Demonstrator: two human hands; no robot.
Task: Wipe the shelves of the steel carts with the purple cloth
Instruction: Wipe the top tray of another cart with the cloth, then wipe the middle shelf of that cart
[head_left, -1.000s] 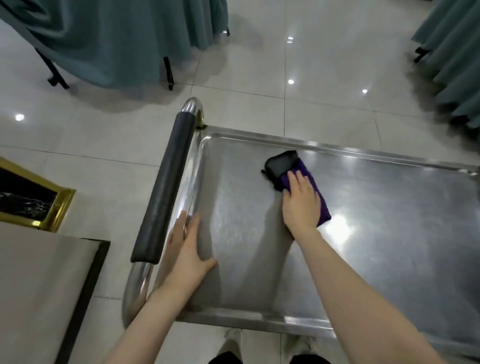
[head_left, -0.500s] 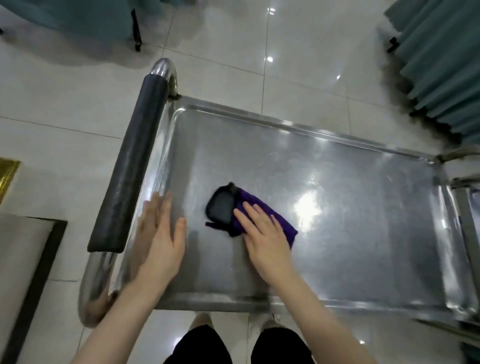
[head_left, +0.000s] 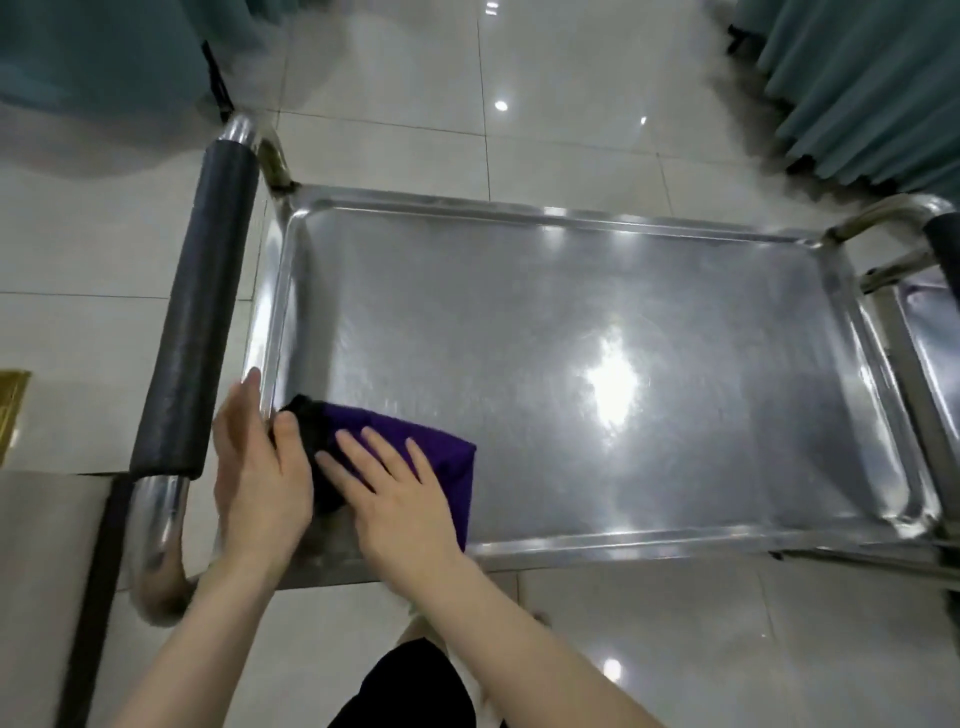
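The steel cart's top shelf fills the middle of the view, shiny and bare. A folded purple cloth with a black part at its left end lies in the shelf's near left corner. My right hand presses flat on the cloth with straight, spread fingers. My left hand rests with straight fingers on the shelf's left rim, its thumb touching the cloth's black end.
The cart's black padded handle runs along the left side. A second steel cart butts against the right end. Teal draped tables stand at the far left and far right. A dark-edged surface is at the near left.
My right hand has slid the cloth from the far middle of the shelf toward me and left into the near left corner. My left hand stayed at the left rim.
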